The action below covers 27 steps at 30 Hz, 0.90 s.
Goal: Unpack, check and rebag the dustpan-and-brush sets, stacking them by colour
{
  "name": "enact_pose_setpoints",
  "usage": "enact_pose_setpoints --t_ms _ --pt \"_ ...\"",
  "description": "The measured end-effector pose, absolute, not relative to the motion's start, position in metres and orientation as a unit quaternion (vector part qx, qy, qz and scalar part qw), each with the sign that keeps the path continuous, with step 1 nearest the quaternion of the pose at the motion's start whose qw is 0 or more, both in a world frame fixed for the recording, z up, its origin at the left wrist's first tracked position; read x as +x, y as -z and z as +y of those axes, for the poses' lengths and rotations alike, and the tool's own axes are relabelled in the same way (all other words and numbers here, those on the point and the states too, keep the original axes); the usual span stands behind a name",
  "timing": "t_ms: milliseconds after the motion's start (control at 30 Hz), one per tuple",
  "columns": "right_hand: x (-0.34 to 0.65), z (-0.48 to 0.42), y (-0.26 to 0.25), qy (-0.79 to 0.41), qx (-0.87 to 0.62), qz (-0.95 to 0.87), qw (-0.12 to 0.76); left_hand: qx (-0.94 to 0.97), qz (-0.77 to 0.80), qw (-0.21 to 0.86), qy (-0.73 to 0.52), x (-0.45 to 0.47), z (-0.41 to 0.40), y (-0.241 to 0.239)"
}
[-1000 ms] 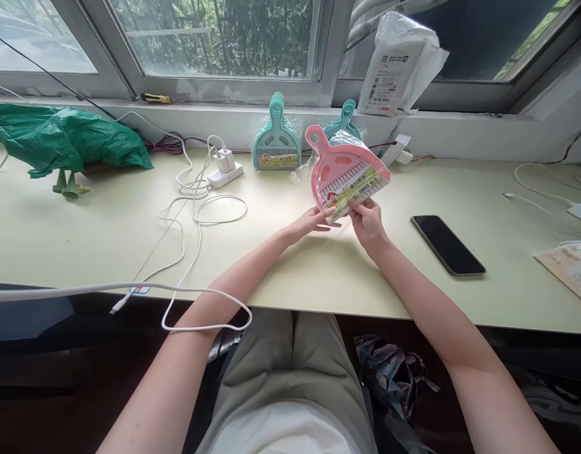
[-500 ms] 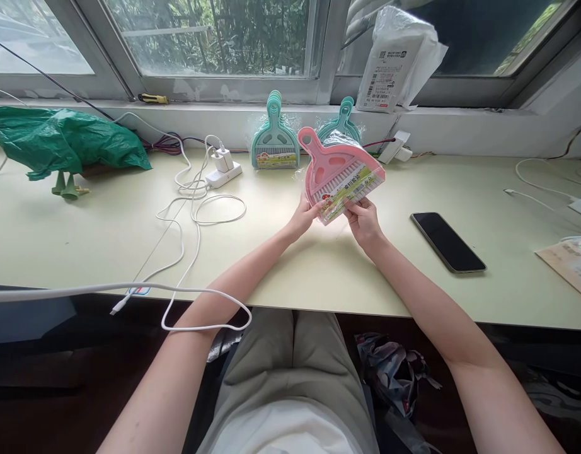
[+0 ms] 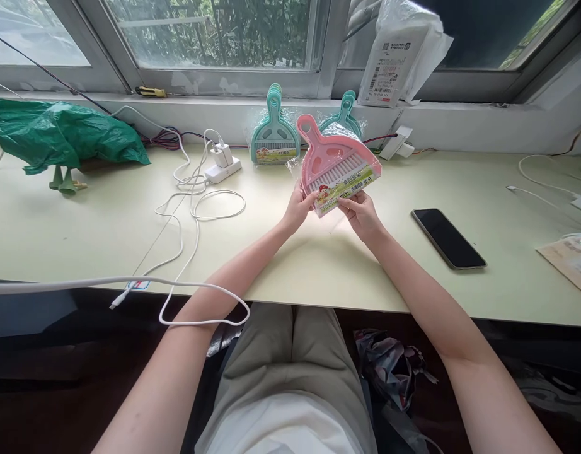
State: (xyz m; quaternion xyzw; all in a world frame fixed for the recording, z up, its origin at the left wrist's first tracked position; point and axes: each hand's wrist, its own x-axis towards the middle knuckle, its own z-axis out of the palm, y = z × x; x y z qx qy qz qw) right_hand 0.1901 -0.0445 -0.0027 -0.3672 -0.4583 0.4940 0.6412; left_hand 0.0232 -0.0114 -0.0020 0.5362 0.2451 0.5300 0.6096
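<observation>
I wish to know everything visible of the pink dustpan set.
The pink dustpan set looks like plastic, in shiny clear wrap. Its looped handle points up and left; pale bristles run slantwise above a yellow-green label with a barcode. It is held tilted over the table, the left hand at its lower left, the right hand at its bottom edge.

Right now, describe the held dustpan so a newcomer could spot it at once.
Find the pale desk below the window. Over its middle, both hands hold a tilted dustpan. Pink sets it apart from the blue-green dustpans behind it.
</observation>
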Motion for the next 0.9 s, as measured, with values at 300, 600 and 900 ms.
enact_pose_setpoints --t_ms 300,600,900 --pt "0.189 -0.044 0.007 -0.485 -0.373 -0.429 0.665 0.570 0.217 0.640 -0.468 0.024 -0.024 -0.004" --pt "0.189 -0.044 0.002 -0.489 -0.366 -0.415 0.674 0.549 0.237 0.669 -0.442 0.025 -0.021 -0.002" --pt "0.191 -0.045 -0.001 -0.496 -0.367 -0.416 0.668 0.562 0.246 0.662 -0.431 0.023 -0.014 0.006"
